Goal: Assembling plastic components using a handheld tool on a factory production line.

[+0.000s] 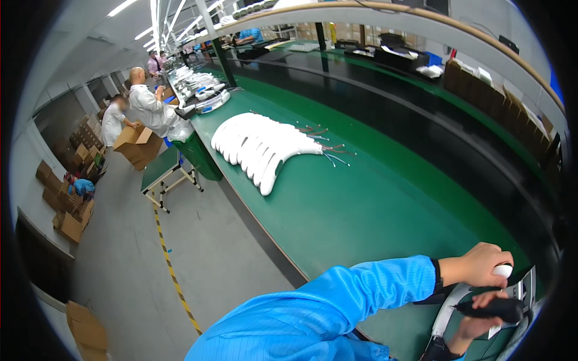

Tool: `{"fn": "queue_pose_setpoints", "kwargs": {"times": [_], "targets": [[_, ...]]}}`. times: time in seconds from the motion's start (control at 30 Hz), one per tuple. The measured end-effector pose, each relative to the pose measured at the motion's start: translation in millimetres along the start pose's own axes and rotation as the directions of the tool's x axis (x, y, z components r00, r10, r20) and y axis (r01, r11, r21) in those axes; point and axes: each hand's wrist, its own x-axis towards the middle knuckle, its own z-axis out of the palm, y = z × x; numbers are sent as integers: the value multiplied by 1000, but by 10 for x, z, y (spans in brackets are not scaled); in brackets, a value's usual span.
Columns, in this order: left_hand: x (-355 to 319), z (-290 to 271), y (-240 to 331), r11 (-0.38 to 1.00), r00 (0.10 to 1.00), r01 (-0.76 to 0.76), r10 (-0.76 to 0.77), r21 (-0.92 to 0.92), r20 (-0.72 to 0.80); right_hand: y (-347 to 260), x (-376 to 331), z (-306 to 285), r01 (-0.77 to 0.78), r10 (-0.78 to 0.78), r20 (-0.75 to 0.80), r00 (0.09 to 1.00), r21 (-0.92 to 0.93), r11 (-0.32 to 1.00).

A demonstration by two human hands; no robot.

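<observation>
At the lower right, my left hand [475, 266] is closed around a white rounded part [503, 271], of which only the end shows past the fingers. Just below it, my right hand [472, 327] grips a thick black tool [498, 310] that looks like a power screwdriver, its thin end toward the left. A white curved piece [447, 314] lies beside both hands, partly covered by them. Further up the green bench [361, 210], several white curved housings [259, 144] lie side by side, with red, blue and dark wires [328, 148] sticking out at their right ends.
A dark conveyor belt [385, 99] runs along the bench's far side, below a shelf rail [421, 13]. More white parts [201, 90] are heaped at the bench's far end. Two people in white [150, 108] stand left of it, near an open carton [138, 147] and a small green-topped stand [161, 168].
</observation>
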Motion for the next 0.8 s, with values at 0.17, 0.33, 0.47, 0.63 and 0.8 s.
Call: {"fn": "queue_pose_setpoints", "kwargs": {"times": [0.17,0.33,0.47,0.63,0.8], "targets": [[-38,-672,-139,916,967,244,-256,319,-5,-303,118,-237,157,-156,-18,988,86,984],[41,-1227,-452,834,868,419,-252,359,-429,-194,146,-580,103,-104,-128,986,-12,995],[17,-1446,-875,813,777,444,-141,376,-614,-62,151,-580,101,-109,-142,984,-59,993],[-317,-1313,-1348,816,890,442,-348,371,-294,-10,125,-544,85,-103,-150,983,-122,989],[-576,-700,-1181,867,912,380,-293,323,-288,40,119,-528,36,-69,-170,983,-190,981]]}}
